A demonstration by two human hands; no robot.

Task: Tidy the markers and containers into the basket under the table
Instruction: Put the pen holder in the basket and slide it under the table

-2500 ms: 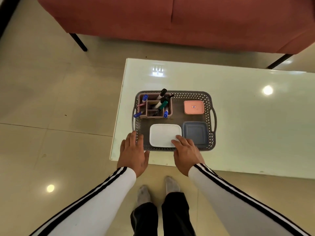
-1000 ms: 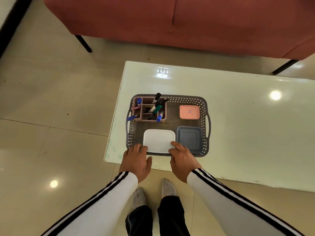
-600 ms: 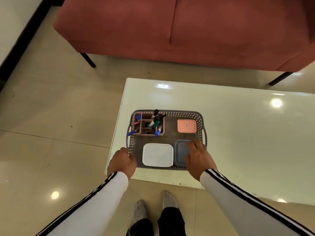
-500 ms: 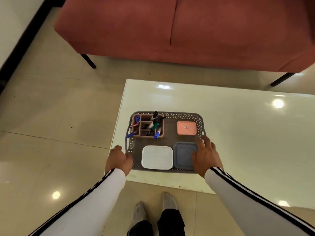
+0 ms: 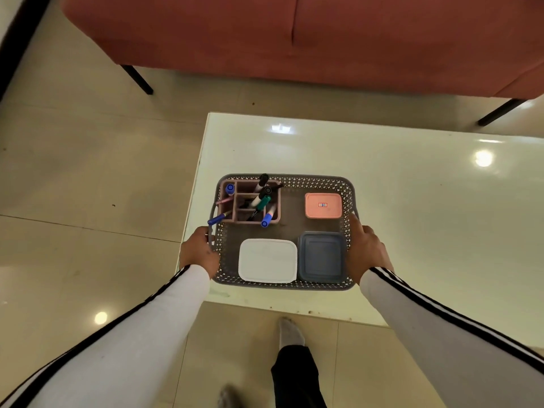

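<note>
This looks like a home living room. A red upholstered sofa point(image 5: 294, 33) on thin dark legs stands behind a low, glossy white table point(image 5: 412, 201), on a polished beige tile floor point(image 5: 88, 172). The person wears socks point(image 5: 290, 332), no shoes.

Red sofa point(image 5: 294, 33) (black legs) stands behind glossy white table point(image 5: 412, 216).

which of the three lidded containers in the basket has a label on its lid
The pink container, the smallest, at the basket's far right corner. It has a small label in the middle of its lid; the white container and grey container lids are plain.
</note>
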